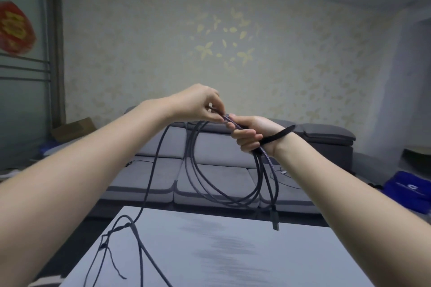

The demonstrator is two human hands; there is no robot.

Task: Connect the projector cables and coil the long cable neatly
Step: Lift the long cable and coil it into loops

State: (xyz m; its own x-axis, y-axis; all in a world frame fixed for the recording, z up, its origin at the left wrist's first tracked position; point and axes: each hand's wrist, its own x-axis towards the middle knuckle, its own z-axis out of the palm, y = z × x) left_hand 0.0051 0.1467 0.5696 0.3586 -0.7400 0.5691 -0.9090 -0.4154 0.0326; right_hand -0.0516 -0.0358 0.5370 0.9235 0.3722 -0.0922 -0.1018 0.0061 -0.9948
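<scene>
Above the pale grey counter (233, 251), the right hand (253, 134) grips the coiled dark braided cable (224, 184); the left hand (198, 103) pinches a strand beside it.

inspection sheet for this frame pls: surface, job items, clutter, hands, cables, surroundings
Surface: white table, bare apart from cable.
Job's things: cable partly coiled, loops hanging; plug dangling over the table; black strap sticking out by the right wrist.
Clutter: nothing seen on the table.
Hands: left hand pinches the cable; right hand grips the coil.
Cables: loose tail trails across the table's left side.
Surroundings: grey sofa, blue bag, cardboard box.
</scene>
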